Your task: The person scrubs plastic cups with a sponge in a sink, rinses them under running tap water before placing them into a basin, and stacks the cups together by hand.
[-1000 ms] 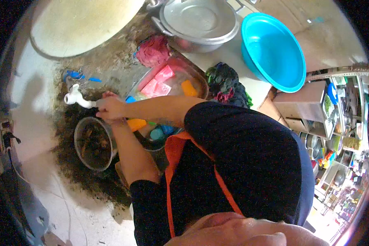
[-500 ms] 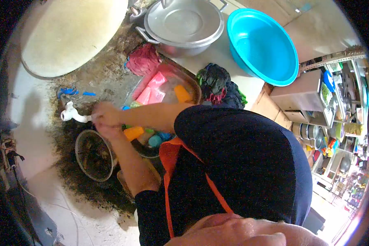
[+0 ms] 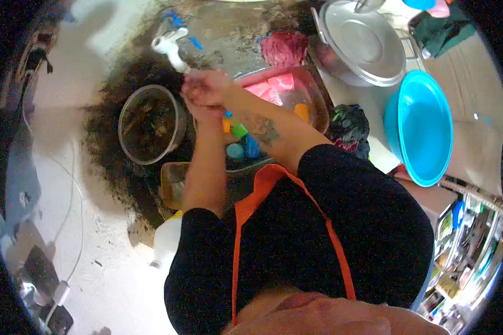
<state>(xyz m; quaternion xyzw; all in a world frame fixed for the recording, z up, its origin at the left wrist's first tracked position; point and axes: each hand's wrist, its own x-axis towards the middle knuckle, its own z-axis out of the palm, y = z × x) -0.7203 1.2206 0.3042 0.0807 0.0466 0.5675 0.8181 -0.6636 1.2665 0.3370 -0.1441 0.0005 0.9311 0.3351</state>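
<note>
My left hand [image 3: 207, 110] and my right hand [image 3: 211, 85] are together just below the mouth of a white tap [image 3: 173, 49]. They touch each other, one partly over the other. Their fingers overlap and are blurred, so how far they are bent does not show, and I make out no object in them. Under my right forearm is a basin [image 3: 322, 106] holding pink pieces [image 3: 271, 88] and an orange piece [image 3: 302, 112]. Between my forearms lie a green piece [image 3: 239, 130] and blue cup-like things [image 3: 235, 151].
Left of my hands is a round clear tub [image 3: 124, 131] with dark contents. A pink cloth [image 3: 284, 49], a lidded metal pot [image 3: 363, 47], a dark cloth bundle [image 3: 349, 124] and a turquoise basin [image 3: 425, 131] stand further right. Near my left elbow is a yellowish container [image 3: 172, 181].
The camera view has swung, so the tap, hands and basins appear shifted right in the picture. My hands are still together by the tap, in a changed pose.
</note>
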